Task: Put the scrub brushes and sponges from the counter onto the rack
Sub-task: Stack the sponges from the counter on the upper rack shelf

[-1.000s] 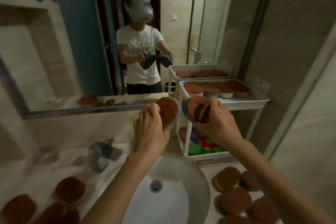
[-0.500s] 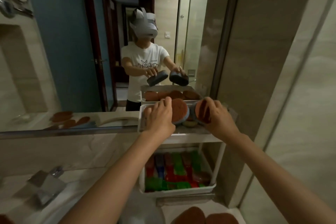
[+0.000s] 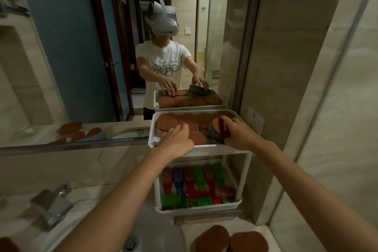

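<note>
Left hand (image 3: 177, 140) has dropped into the tray (image 3: 151, 135), fingers (image 3: 180, 129) spread on flat sponges (image 3: 166, 122); right hand (image 3: 240, 133) grips a tilted sponge (image 3: 217, 129), fingers curled.

1. Left hand (image 3: 178, 139) covers whatever it's touching in the top tray (image 3: 152, 129), probably a sponge.
2. Right hand (image 3: 238, 133) hides part of the grey-sided sponge (image 3: 214, 131) it grips.
3. Lower tray (image 3: 196, 209) contents: just blurry colours.
4. Counter sponge (image 3: 211, 238) and its neighbour (image 3: 248, 241) get chopped by the bottom edge.

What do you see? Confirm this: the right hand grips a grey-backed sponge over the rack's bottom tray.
Wrong tray. In the head view the right hand grips the grey-backed sponge over the rack's top tray, not the bottom one.
</note>
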`<state>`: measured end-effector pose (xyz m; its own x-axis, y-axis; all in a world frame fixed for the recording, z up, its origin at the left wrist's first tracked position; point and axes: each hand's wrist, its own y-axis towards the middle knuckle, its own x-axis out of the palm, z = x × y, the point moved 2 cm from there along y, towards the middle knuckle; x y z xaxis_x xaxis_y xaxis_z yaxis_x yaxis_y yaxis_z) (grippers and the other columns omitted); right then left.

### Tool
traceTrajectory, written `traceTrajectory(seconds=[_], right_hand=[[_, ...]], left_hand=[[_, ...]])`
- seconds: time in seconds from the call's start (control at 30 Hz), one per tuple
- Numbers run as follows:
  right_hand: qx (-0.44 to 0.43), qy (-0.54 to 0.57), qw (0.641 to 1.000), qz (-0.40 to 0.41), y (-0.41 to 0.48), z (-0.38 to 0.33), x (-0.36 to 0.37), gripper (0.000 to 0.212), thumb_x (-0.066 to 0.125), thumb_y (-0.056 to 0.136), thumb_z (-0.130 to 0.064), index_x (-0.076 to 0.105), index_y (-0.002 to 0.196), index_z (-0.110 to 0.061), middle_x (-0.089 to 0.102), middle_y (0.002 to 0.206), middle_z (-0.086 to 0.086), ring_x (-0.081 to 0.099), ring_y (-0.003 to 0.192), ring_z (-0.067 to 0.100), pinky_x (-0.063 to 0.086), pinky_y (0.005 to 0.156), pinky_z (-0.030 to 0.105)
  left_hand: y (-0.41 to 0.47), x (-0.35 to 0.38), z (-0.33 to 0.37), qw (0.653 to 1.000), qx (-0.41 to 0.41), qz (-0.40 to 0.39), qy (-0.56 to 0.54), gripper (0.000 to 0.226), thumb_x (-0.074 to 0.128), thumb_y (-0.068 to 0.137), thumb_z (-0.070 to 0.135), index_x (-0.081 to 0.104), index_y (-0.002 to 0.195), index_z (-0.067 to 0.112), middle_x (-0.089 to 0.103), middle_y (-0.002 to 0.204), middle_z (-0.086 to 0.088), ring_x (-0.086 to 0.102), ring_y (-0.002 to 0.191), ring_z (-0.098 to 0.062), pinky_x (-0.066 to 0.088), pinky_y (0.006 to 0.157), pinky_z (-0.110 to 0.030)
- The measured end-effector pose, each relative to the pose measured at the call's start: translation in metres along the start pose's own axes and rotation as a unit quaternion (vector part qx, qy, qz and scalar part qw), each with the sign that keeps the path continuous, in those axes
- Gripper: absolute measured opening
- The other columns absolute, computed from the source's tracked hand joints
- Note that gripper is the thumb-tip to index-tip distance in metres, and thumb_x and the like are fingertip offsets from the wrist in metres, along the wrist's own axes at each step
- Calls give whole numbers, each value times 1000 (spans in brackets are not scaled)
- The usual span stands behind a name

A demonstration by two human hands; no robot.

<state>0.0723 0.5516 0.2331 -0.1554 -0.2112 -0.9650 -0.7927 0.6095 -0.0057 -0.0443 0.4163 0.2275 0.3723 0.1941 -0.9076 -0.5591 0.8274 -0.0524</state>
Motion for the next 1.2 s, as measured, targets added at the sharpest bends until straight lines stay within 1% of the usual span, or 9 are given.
traceTrajectory(seconds=[0.07,0.17,0.43,0.63,0.73,0.8,0.9,1.07,1.2], right_hand=[[-3,-5,1000,-15,-2,-2,1,58,49,90,-8,31,143,-17,40,141,14,42,128,32,38,104,36],[-11,-18,1000,-20,-6,-7,5,46,43,91,-3,46,134,-18,48,129,13,49,119,30,40,95,33],[-3,-12,998,62,-15,-16,24,42,44,90,-4,52,129,-15,54,124,13,53,116,32,43,96,39],[-94,70,960,254,-43,-27,47,42,54,82,3,58,123,-6,57,122,15,57,109,31,50,91,39],[-111,128,927,334,-75,-32,70,35,46,80,-1,60,113,0,57,114,19,59,96,29,49,75,32],[-100,167,919,343,-97,-29,94,35,42,78,-9,61,106,2,59,107,19,55,88,20,43,70,22],[-32,201,944,258,-121,-15,145,32,51,79,-7,61,109,-2,60,109,17,61,90,26,45,74,26],[62,167,984,-3,-159,12,240,27,55,81,-9,60,108,-6,60,112,17,59,104,35,47,84,39],[69,100,986,-111,-176,25,279,57,54,81,-2,45,135,-15,43,137,11,43,125,33,42,100,39]], left_hand=[[-2,2,-2,1000,1,5,-18,30,38,83,9,43,113,11,45,125,-10,39,118,-30,28,83,-38],[-4,6,-7,999,4,19,-25,28,39,84,12,44,111,12,46,124,-9,40,119,-30,30,84,-38],[-12,15,-10,999,26,28,-25,42,42,87,16,41,129,11,44,139,-9,36,130,-28,34,104,-39],[-31,27,-2,990,96,82,-62,45,44,92,17,37,137,12,39,145,-6,29,137,-23,21,118,-36],[-55,53,-3,970,129,154,-139,43,44,91,6,42,133,13,42,139,-5,38,130,-20,27,102,-16],[-75,75,-7,953,122,214,-177,40,45,89,2,48,128,10,49,132,-6,46,121,-19,30,89,-12],[-91,120,-22,954,74,199,-210,35,47,86,-1,53,120,5,55,123,-12,51,114,-25,38,91,-24],[-105,217,-59,989,-33,-12,-145,28,50,87,3,55,115,5,56,124,-13,54,117,-29,42,95,-34],[-127,261,-78,985,-69,-114,-110,24,50,85,5,59,107,8,57,118,-11,58,110,-27,45,92,-34]])
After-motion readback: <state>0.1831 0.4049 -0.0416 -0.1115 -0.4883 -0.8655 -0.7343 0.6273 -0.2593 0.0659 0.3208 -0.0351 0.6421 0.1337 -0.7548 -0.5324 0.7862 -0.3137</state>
